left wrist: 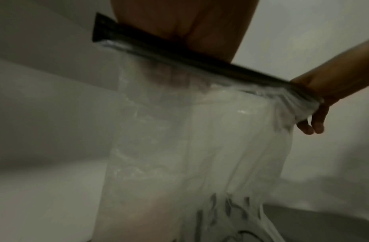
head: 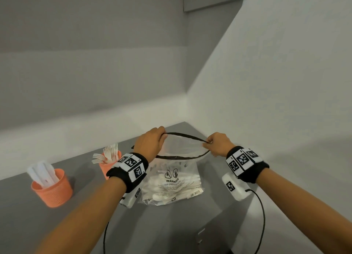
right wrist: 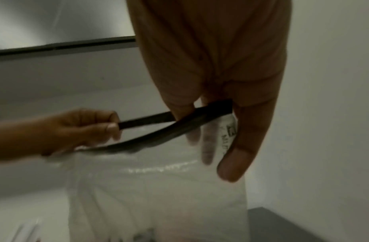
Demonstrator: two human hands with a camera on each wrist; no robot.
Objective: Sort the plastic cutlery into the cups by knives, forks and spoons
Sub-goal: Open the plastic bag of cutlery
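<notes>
A clear plastic bag with a black zip rim stands on the grey table, with white cutlery lying in its bottom. My left hand grips the rim's left side and my right hand pinches its right side, so the mouth is held wide. An orange cup at the left holds white knives. A second orange cup behind my left wrist holds forks. The wrist views show the bag and the rim between my hands.
White walls close in behind and to the right of the table. Black cables hang from both wrist cameras. A dark object lies at the near edge.
</notes>
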